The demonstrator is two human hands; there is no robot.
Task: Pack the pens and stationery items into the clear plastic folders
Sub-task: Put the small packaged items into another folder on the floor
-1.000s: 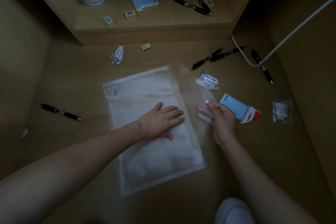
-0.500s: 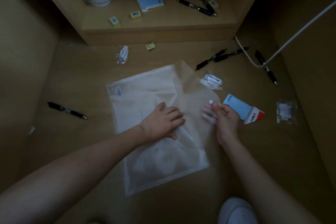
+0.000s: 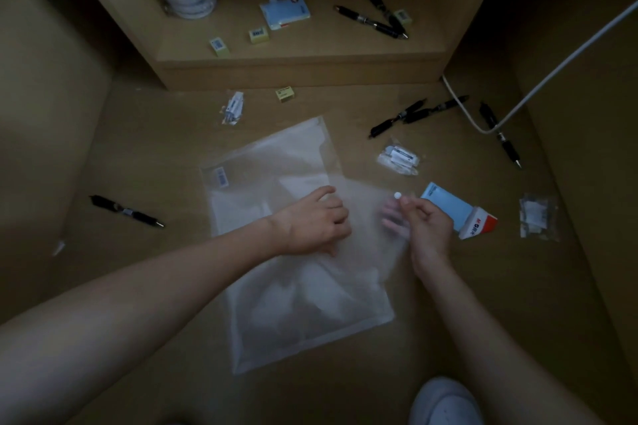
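lying at nine o'clock, a black pen (image 3: 126, 211) waits unpacked. the left hand (image 3: 312, 222) presses its curled fingers on the centred clear folder (image 3: 297, 286); the right hand (image 3: 426, 226) pinches its snap flap (image 3: 366, 190) open at three o'clock. opening seems underway; next likely needs a nearby pen.

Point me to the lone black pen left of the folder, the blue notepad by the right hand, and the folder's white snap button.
black pen (image 3: 126, 211): head view, mid-barrel.
blue notepad (image 3: 448, 205): head view, blue cover.
white snap button (image 3: 397, 195): head view, button face.
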